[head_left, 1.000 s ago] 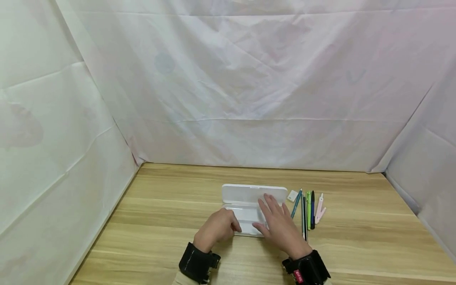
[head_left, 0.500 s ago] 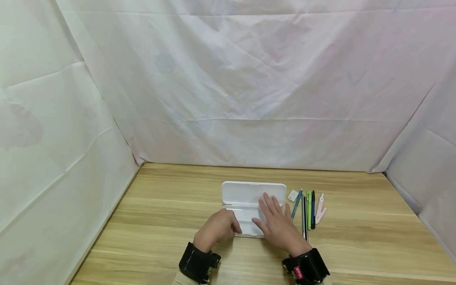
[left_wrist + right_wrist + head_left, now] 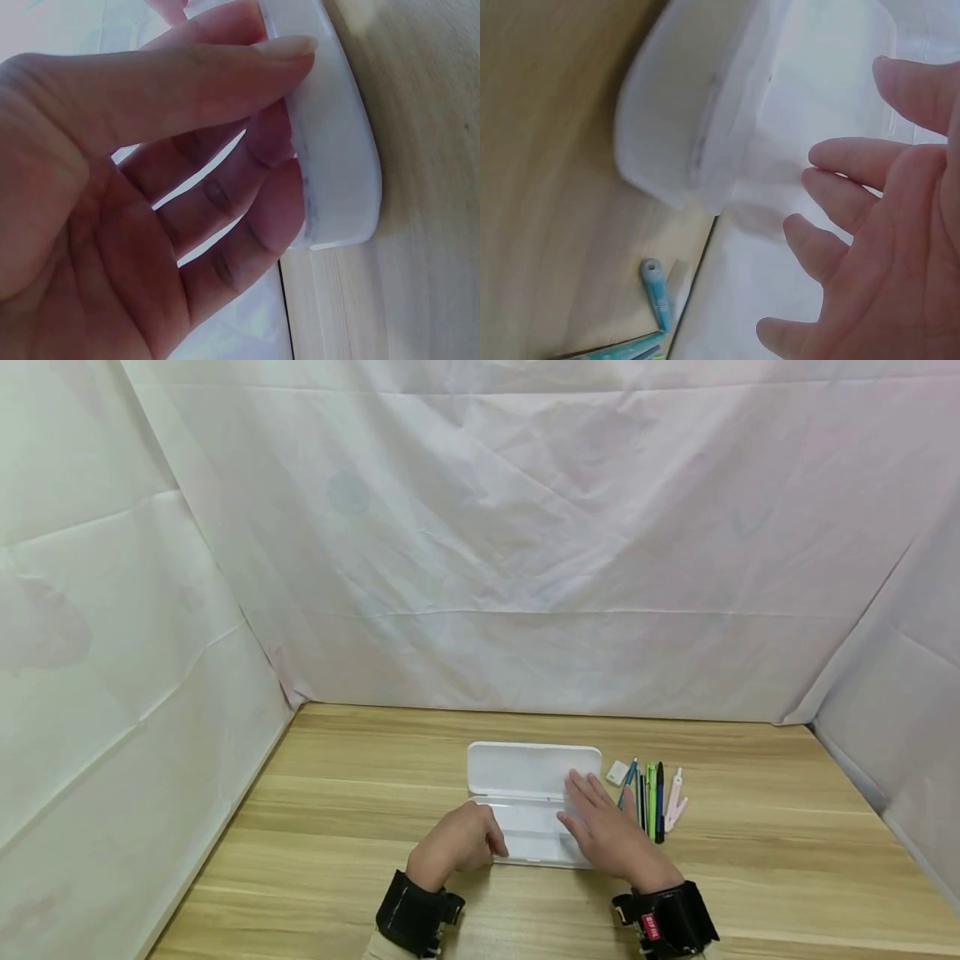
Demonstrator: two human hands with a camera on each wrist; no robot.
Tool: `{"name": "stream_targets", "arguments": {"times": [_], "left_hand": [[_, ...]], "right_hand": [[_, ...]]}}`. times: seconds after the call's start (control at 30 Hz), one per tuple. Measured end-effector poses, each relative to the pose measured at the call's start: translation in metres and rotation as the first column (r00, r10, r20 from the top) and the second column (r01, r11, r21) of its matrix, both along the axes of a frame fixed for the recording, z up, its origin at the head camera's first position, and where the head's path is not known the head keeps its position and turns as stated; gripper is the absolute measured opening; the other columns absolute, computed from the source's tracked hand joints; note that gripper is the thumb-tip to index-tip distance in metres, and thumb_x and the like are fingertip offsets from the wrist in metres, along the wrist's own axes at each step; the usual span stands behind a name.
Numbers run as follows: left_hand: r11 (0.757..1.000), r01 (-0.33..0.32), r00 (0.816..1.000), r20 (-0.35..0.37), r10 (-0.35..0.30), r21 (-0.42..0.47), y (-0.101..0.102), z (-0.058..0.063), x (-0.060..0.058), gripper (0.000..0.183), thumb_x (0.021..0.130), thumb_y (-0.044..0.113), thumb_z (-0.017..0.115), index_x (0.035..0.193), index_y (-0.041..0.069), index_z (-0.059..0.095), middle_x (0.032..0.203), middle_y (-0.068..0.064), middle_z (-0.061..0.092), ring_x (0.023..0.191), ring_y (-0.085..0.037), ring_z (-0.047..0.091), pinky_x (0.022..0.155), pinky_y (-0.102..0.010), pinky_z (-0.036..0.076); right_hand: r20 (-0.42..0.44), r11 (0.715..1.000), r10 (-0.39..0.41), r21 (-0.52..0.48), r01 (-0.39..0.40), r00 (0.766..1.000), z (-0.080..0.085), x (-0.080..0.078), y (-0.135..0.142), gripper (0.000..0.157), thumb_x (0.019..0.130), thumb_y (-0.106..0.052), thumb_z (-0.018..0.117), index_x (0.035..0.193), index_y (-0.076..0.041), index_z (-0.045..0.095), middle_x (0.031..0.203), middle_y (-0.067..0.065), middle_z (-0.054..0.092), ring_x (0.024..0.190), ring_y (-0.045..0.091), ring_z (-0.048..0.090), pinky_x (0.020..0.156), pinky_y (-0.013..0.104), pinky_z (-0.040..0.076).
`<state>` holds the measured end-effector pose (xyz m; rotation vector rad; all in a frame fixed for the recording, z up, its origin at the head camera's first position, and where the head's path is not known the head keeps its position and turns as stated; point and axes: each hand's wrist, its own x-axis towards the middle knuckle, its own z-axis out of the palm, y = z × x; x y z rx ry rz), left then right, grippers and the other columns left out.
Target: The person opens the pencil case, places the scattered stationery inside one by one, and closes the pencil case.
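Note:
A white pencil case (image 3: 521, 815) lies on the table with its lid (image 3: 517, 770) tipped back. At its front left, my left hand (image 3: 459, 843) pinches the front wall; in the left wrist view the thumb presses the outer side of the case wall (image 3: 337, 157) and the other fingers curl inside. My right hand (image 3: 611, 835) hovers across the right part of the case, fingers spread and fairly straight. The right wrist view has these fingertips close to the lid's inner face; whether they touch it I cannot tell. The hand hides the case's right end.
Right of the case lie a white eraser (image 3: 617, 772), a teal pencil (image 3: 633, 770), a green pen (image 3: 651, 802), a dark blue pen (image 3: 659, 806) and a pink compass (image 3: 675, 802). White cloth walls (image 3: 525, 652) border the wooden table (image 3: 352, 793).
The lid has tipped further back, mostly in the first half second. My right hand has since shifted right, baring more of the case. The left hand has stayed in place.

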<state>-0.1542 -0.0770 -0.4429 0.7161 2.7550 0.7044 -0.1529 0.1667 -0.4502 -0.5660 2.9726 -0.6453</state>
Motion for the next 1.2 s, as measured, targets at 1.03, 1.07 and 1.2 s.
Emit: {"name": "stream_targets", "arguments": {"times": [1.03,1.07,1.2], "left_hand": [[1.000,-0.023,0.996,0.083,0.022,0.015,0.001,0.005,0.003,0.033,0.067,-0.014,0.071,0.073,0.017,0.081,0.069,0.010,0.069,0.059,-0.002,0.049,0.054,-0.020,0.043],[1.000,-0.024,0.996,0.085,0.022,0.019,0.001,0.005,0.003,0.033,0.068,-0.014,0.070,0.073,0.016,0.081,0.069,0.010,0.069,0.059,-0.002,0.049,0.054,-0.020,0.043],[0.999,-0.020,0.996,0.082,0.018,0.028,-0.001,0.005,0.003,0.034,0.069,-0.015,0.068,0.074,0.016,0.081,0.070,0.009,0.068,0.058,-0.002,0.048,0.053,-0.020,0.042]], "right_hand": [[0.165,0.997,-0.020,-0.066,0.031,0.986,-0.013,-0.006,0.010,0.069,0.102,-0.054,0.041,0.153,-0.008,0.036,0.161,0.016,0.026,0.149,0.042,0.013,0.106,0.076,-0.006],[0.154,0.998,-0.020,-0.061,0.030,0.988,-0.012,-0.005,0.009,0.069,0.101,-0.054,0.042,0.153,-0.008,0.036,0.160,0.016,0.026,0.149,0.042,0.014,0.106,0.076,-0.005],[0.118,0.998,-0.020,-0.048,0.026,0.993,-0.006,-0.003,0.007,0.070,0.100,-0.055,0.044,0.153,-0.008,0.036,0.159,0.017,0.029,0.148,0.042,0.017,0.107,0.076,-0.003]]}}
